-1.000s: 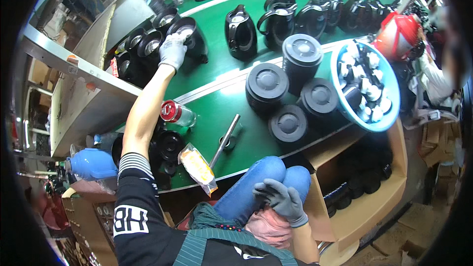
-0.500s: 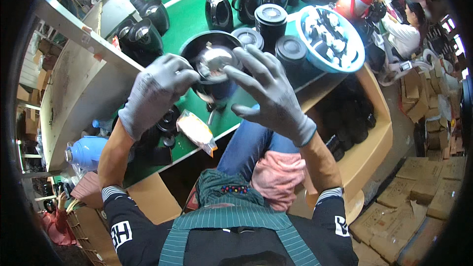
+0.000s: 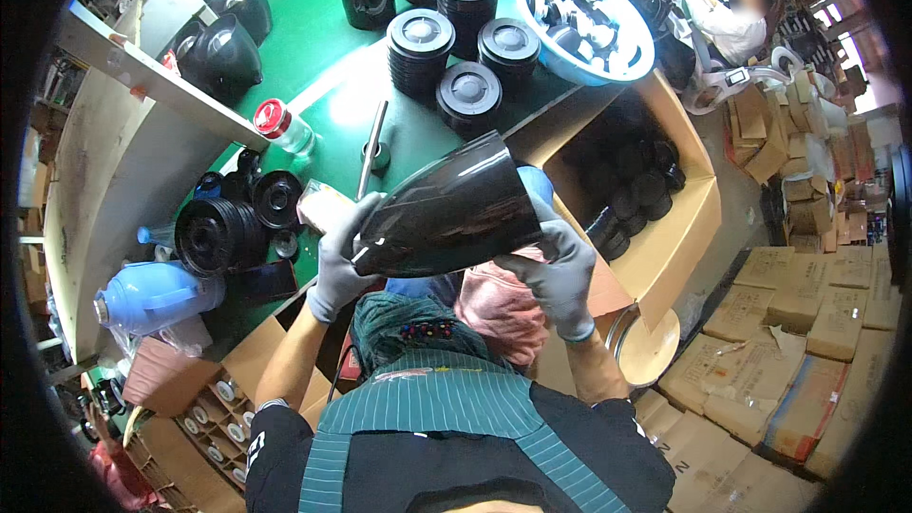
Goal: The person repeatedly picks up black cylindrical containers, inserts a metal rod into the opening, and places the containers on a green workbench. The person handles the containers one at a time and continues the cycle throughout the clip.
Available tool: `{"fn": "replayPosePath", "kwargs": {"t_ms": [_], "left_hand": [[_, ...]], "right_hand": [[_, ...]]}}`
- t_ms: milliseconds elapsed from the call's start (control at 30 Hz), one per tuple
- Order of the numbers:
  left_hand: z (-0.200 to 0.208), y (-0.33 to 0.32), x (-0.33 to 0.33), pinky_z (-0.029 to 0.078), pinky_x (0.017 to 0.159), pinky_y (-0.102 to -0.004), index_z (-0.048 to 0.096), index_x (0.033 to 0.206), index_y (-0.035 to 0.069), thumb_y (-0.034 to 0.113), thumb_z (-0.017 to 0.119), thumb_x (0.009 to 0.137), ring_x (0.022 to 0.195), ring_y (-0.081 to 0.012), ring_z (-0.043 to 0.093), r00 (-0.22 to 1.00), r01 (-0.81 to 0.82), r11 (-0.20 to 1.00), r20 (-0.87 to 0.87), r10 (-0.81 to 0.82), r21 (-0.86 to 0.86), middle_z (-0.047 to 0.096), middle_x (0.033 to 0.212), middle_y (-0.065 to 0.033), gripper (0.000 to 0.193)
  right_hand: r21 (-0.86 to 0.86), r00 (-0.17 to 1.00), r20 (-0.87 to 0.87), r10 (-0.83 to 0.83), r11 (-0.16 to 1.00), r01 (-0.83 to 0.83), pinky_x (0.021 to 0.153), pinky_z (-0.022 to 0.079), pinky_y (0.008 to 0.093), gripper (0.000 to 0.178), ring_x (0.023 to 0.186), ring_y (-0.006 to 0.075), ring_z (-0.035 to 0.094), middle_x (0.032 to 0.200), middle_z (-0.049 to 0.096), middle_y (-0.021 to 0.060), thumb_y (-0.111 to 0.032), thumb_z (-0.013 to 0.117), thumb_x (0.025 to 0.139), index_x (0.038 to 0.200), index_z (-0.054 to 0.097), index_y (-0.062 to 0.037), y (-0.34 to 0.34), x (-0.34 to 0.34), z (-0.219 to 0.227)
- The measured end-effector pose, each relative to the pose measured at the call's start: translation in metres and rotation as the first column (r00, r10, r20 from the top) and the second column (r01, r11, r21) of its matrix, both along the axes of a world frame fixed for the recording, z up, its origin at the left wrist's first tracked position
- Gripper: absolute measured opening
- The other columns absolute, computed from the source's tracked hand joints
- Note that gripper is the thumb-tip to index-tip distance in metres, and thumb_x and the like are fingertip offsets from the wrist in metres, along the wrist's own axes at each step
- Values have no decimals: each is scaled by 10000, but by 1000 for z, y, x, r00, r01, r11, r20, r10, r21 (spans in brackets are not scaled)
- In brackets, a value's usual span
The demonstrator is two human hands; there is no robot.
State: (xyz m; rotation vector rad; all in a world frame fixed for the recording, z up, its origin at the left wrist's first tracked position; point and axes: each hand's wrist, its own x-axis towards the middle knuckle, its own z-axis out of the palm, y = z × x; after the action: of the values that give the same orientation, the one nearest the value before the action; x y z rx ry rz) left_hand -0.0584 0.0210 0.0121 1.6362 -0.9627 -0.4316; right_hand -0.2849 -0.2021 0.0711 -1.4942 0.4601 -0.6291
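Tipped sideways since, the black jug body lies crosswise, left of the carton. Left hand clasps its narrow end — right hand its wide end

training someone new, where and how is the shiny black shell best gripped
Probably at both ends, from left and right: the shiny black shell is held sideways, long and tapering leftward. The left hand has the narrower end, the right hand the wider one.
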Motion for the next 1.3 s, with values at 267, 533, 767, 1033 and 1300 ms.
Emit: {"fn": "replayPosePath", "kwargs": {"t_ms": [267,533,767,1033,1300], "left_hand": [[-59,-2,39,471,1172,-383,561,1515,-13,188,804,948,1314,-249,645,925,117,992,-359,-123,-38,655,1451,-160,649],[-121,40,36,448,1197,-399,559,1524,19,192,759,987,1359,-251,610,906,-20,995,-419,59,97,632,1490,-131,598],[-153,49,38,429,1220,-413,558,1531,47,195,719,1021,1399,-252,580,912,-60,987,-394,115,149,613,1524,-105,556],[-145,20,41,397,1254,-433,515,1570,61,209,663,1070,1451,-252,532,770,265,964,-596,-227,-25,557,1590,-107,542],[-114,1,41,427,1246,-455,496,1583,63,188,630,1090,1444,-265,541,-59,248,830,-863,-502,-499,538,1606,-144,526]], "right_hand": [[-247,946,-86,313,913,-325,1140,503,376,321,1431,293,590,1578,578,215,39,796,862,1177,736,45,-10,50,1],[-846,710,-483,-513,482,-227,1156,360,706,1200,1485,594,341,1659,256,406,-689,821,798,1716,267,-150,-122,200,-129],[-864,819,-327,-471,500,-57,1169,410,572,874,1398,543,470,1537,410,429,-556,854,817,1538,593,-136,-121,201,-137],[-283,965,-10,262,925,-254,1279,274,468,1022,1572,423,366,1659,422,266,-522,931,715,1556,585,-57,-37,95,-47],[-428,953,112,282,879,-210,1258,324,504,1072,1549,488,397,1693,358,311,-375,1005,617,1559,591,-74,-30,35,-51]]}}
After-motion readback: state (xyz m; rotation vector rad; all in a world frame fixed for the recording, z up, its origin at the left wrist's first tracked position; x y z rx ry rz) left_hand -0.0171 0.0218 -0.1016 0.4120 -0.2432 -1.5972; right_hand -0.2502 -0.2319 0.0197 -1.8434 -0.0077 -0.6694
